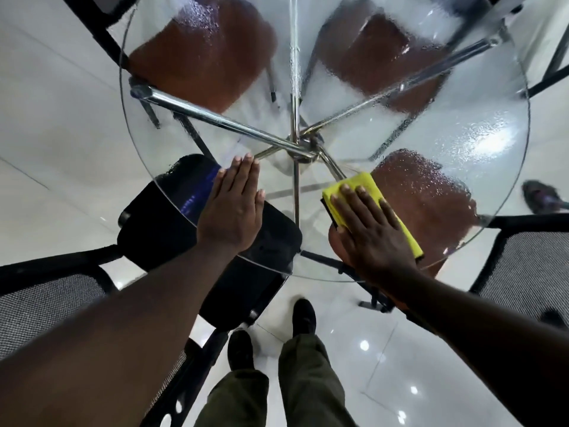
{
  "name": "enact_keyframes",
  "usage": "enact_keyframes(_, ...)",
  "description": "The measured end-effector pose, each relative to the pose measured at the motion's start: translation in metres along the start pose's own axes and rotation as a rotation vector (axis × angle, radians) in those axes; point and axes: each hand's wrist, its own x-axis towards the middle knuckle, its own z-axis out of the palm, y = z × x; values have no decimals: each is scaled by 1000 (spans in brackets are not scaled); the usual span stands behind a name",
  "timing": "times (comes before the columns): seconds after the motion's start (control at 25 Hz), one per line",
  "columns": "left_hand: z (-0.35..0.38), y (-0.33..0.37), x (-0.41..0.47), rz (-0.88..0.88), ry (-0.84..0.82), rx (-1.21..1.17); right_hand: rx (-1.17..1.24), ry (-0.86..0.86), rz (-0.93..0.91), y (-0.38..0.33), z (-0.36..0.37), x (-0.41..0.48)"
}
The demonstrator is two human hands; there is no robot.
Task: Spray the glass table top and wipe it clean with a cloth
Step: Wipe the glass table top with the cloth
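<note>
Wiping step: right hand (374, 238) presses cloth (363, 189) flat-fingered on glass (462, 155) at 5 o'clock; left hand (232, 208) flat, bracing. Next likely: sweep toward droplets, 12 to 3 o'clock.

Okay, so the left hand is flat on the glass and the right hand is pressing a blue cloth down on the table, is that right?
Not quite: the cloth is yellow, not blue, as the head view shows. The rest holds: the right hand presses it flat on the glass table top, and the left hand lies flat on the bare glass.
</note>
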Motion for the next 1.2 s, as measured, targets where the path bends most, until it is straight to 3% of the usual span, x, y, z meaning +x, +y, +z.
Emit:
enact_keyframes(0.2,7,-4,1,22,39,-1,9,14,-64,-5,-1,76)
enact_keyframes(0.28,8,-2,-1,28,49,2,33,60,46,-6,-1,95)
enact_keyframes(0.4,5,-1,-2,21,37,-11,138,87,370,-55,5,59)
enact_keyframes(0.44,3,-1,-1,17,33,-10,149,59,373,-74,6,40)
enact_keyframes(0.52,0,-1,-2,8,18,-16,112,-4,115,-85,5,11)
enact_keyframes(0.6,1,0,1,10,10,-28,8,-43,-212,-46,0,18)
enact_keyframes(0.68,3,-2,1,9,21,-25,-52,-55,-301,1,0,38)
enact_keyframes(0.72,5,-3,1,12,33,-23,-22,-13,-177,17,0,46)
enact_keyframes(0.84,8,-3,0,24,46,-25,125,140,498,-11,5,42)
enact_keyframes(0.88,7,-2,-1,18,53,-19,128,152,588,-34,7,35)
enact_keyframes(0.96,4,-1,0,18,48,-20,103,91,439,-64,7,20)
enact_keyframes(1.08,1,1,0,19,30,-15,-8,-9,-109,-35,-2,29)
enact_keyframes(1.12,2,0,0,18,31,-13,-34,-27,-213,-17,-2,45)
enact_keyframes(1.2,6,-3,1,21,38,-15,-11,10,-128,11,1,84)
